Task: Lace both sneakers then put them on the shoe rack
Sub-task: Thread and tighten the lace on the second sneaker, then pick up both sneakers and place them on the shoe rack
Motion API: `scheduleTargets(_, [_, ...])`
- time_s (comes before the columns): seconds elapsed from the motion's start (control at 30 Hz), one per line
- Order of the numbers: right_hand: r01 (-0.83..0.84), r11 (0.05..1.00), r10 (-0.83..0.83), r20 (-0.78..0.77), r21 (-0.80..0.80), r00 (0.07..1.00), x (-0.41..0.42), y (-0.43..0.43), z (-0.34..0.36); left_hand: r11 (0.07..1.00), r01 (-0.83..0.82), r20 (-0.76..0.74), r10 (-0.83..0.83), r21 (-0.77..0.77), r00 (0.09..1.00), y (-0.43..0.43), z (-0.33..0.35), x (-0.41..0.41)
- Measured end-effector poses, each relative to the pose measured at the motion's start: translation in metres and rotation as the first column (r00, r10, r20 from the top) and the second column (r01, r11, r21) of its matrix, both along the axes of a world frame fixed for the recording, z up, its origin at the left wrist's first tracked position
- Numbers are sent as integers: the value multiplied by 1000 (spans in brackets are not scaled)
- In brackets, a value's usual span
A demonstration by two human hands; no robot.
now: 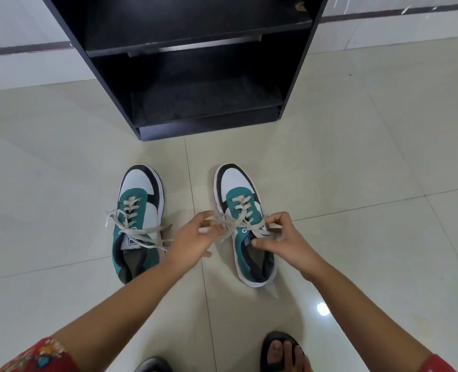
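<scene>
The black shoe rack (185,63) stands beyond your hands, its shelves holding no shoes that I can see. The right sneaker (245,224) sits on the floor under both hands, the left sneaker (138,224) just beside your left hand (193,244). That hand and your right hand (281,242) each pinch a lace (233,224) end; slacken either and the knot will likely loosen.

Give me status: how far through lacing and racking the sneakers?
Done: left sneaker looks laced, its ends lying loose on the floor. In hand: left hand and right hand each pinch a lace end over the right sneaker, apparently tying. Left: finish that, then put both on the shoe rack; no shoes visible on its shelves.
</scene>
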State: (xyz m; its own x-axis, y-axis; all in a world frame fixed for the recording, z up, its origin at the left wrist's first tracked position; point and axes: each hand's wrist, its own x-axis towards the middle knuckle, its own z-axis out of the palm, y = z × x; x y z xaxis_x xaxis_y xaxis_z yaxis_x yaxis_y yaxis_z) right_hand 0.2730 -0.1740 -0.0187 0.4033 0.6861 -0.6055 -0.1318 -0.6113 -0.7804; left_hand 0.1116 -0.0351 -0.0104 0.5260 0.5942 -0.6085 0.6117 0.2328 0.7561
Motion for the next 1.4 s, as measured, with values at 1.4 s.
scheduleTargets(1.4, [-343,923,354,726,-173,589,-70,0,19,698,269,-217,-164,664,962,-23,29,-120])
